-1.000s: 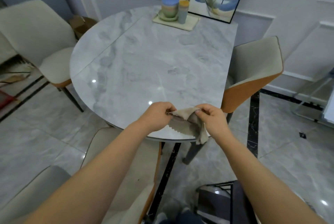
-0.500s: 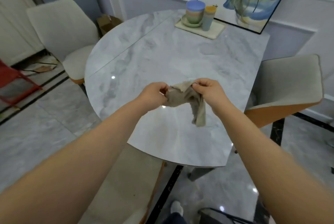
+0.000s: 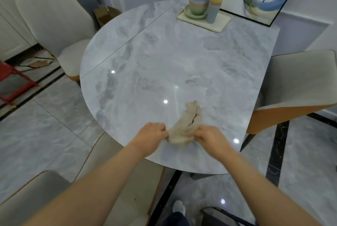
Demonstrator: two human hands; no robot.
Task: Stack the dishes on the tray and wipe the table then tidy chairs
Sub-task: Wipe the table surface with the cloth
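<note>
Both hands are down at the near edge of the round grey marble bench, the left hand and right hand each pinching an end of the crumpled beige cloth, which lies bunched between them with a loose tail trailing toward the bench's middle. To wipe well, spread that cloth flat first, press with an open palm, and sweep in overlapping passes. Stacked pastel bowls and cups sit on the cream tray at the far edge, well apart from the hands.
</note>
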